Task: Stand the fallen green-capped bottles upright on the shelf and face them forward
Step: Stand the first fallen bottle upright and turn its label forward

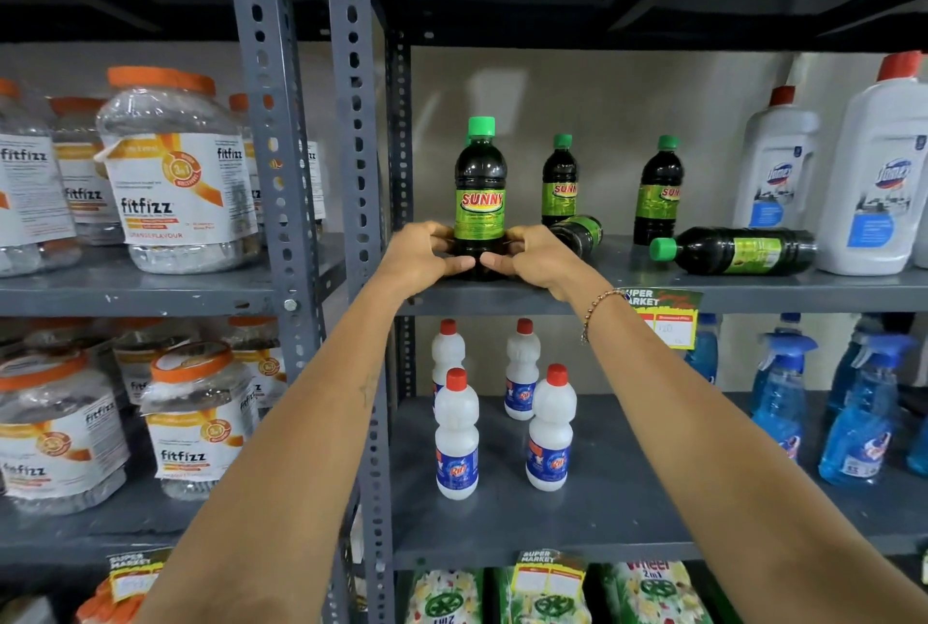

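A dark green-capped bottle [479, 191] with a "SUNNY" label stands upright at the front left of the grey shelf [783, 294], label facing me. My left hand [427, 254] and my right hand [535, 257] both grip its base from either side. Two more green-capped bottles stand upright further back, one in the middle [560, 181] and one to the right [659, 189]. One bottle [733, 251] lies on its side with its cap pointing left. Another fallen bottle [580, 232] lies behind my right hand, partly hidden.
White red-capped cleaner bottles [876, 171] stand at the shelf's right end. A perforated grey upright [354, 121] borders the shelf on the left, with fitfizz jars [176, 171] beyond it. Small white bottles [456, 437] and blue spray bottles [858, 417] fill the shelf below.
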{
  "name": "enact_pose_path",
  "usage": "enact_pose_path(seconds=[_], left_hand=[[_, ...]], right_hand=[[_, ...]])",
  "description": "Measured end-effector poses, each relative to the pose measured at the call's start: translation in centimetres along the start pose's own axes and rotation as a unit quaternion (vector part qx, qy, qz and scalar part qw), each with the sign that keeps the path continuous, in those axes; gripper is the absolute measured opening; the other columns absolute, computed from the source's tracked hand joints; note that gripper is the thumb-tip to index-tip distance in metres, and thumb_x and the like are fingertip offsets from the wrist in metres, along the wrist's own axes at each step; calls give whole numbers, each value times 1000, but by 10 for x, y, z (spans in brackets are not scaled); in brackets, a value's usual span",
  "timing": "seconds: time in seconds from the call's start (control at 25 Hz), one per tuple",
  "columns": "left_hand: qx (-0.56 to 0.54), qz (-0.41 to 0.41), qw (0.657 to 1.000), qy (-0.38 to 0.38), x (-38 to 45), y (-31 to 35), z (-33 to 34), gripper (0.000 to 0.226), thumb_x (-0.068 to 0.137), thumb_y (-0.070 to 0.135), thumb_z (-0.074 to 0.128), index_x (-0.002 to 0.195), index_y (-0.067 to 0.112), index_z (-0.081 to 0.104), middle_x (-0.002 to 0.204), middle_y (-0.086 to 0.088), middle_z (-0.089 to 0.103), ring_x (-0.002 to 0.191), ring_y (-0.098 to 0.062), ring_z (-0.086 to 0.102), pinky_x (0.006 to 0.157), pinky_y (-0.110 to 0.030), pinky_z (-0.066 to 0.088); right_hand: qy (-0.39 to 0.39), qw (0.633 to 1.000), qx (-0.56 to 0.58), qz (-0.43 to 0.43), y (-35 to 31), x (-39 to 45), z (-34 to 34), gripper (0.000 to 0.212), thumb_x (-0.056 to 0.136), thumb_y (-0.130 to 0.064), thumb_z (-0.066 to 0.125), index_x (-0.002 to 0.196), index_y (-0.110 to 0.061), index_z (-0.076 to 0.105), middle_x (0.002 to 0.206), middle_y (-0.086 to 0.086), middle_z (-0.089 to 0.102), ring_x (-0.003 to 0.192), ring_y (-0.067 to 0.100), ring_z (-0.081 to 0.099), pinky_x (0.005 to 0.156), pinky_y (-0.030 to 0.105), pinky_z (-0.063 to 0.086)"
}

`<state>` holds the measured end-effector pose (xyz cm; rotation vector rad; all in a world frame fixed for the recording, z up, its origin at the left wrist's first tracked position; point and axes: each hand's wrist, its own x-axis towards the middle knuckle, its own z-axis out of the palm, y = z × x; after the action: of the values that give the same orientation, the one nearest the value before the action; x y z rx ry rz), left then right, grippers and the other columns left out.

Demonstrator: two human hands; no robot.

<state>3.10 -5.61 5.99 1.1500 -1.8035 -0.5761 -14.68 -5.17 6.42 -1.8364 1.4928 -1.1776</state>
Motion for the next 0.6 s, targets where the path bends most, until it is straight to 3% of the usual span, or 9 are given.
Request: enact_pose_path(seconds=[0.44, 0.52, 0.6], left_hand=[[-11, 23, 1000, 14, -23, 2, -5, 53, 75, 24, 81, 122, 13, 60, 117, -5, 68, 108, -14, 63, 103, -37, 45], [-8, 34, 999, 13, -25, 0, -4, 47, 76, 26, 79, 118, 13, 63, 113, -4, 69, 104, -14, 64, 99, -34, 47], [11, 47, 997, 53, -32, -3, -1, 36, 83, 33, 73, 110, 11, 65, 103, -2, 70, 93, -10, 65, 86, -21, 51]], right_hand=[[-13, 999, 7, -32, -7, -23, -2, 43, 81, -26, 74, 120, -13, 62, 113, 4, 69, 108, 19, 62, 102, 37, 46], [-18, 999, 15, -40, -8, -29, -3, 44, 83, -24, 72, 124, -11, 60, 118, 5, 67, 111, 19, 61, 101, 33, 45], [-32, 998, 31, -49, -11, -37, -4, 45, 86, -19, 68, 128, -9, 55, 116, 3, 64, 107, 15, 58, 97, 27, 44]])
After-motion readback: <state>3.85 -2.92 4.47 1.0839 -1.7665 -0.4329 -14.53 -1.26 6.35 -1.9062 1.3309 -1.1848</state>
